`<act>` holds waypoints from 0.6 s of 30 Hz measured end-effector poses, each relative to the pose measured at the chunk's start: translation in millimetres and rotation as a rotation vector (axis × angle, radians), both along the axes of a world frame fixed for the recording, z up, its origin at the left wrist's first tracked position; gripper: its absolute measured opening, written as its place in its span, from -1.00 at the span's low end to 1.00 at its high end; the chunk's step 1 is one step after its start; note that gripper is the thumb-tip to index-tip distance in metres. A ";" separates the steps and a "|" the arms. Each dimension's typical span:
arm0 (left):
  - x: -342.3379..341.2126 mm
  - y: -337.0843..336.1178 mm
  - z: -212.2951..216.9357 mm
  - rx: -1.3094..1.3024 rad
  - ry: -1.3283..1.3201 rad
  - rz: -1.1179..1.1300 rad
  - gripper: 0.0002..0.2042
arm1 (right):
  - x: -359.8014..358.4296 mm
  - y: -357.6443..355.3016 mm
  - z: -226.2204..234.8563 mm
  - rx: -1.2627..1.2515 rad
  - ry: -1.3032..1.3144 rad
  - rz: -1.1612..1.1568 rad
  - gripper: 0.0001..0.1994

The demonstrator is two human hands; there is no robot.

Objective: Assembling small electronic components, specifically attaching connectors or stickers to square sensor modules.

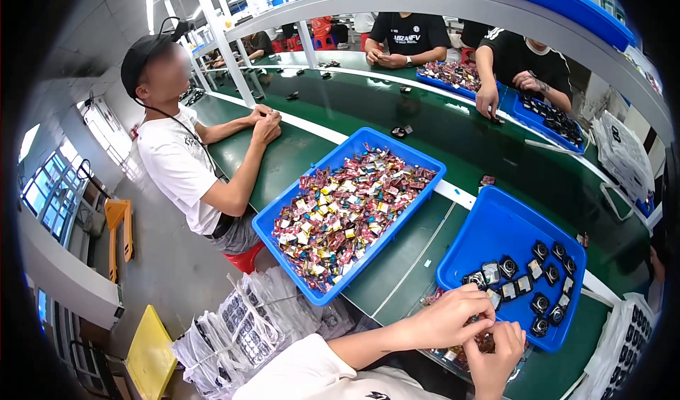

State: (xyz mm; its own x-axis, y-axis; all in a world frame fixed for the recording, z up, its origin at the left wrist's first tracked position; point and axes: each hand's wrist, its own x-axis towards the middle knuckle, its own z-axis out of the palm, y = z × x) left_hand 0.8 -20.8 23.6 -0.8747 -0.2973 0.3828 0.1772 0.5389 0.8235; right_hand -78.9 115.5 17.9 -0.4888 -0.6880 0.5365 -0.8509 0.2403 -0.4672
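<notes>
Close together at the lower right, my left hand (455, 316) and my right hand (498, 354) are both closed in a pinch, fingertips almost meeting. Whatever small piece lies between them is hidden by the fingers. Just beyond them is a blue tray (489, 219) holding several black square modules (540, 303) with round centres, some turned to a pale side. Under and beside my hands, partly covered, is a container of small reddish parts (453, 357). Left of this stands a larger blue tray (283, 258) heaped with small red, white, yellow and blue circuit pieces (347, 216).
A green conveyor table (319, 109) runs across, with loose black modules (401, 131) on it. A co-worker in a white shirt (177, 166) sits at left; others work opposite at blue trays (545, 120). Wrapped stacks (248, 322) stand at lower left; a grey shelf beam (425, 0) crosses overhead.
</notes>
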 end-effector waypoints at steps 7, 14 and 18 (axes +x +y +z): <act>-3.1 -1.7 -0.9 -0.121 0.081 0.056 -0.92 | -9.1 -0.1 10.2 -0.029 0.025 0.066 -0.93; -3.3 -6.7 4.7 -0.093 0.133 -0.026 -0.92 | -7.0 5.6 7.9 -0.133 -0.108 0.035 -0.92; -3.7 -5.6 9.9 0.019 0.141 -0.045 -0.93 | -7.3 6.3 8.7 -0.302 -0.333 0.049 -0.92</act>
State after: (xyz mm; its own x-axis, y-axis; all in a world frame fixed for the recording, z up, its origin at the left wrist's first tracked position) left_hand -2.9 -26.4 33.5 -0.8250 -0.2678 0.4977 0.3156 0.5123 0.7987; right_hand -86.2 121.8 26.6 -0.6392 -0.5515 0.5359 -0.6497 0.0144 -0.7601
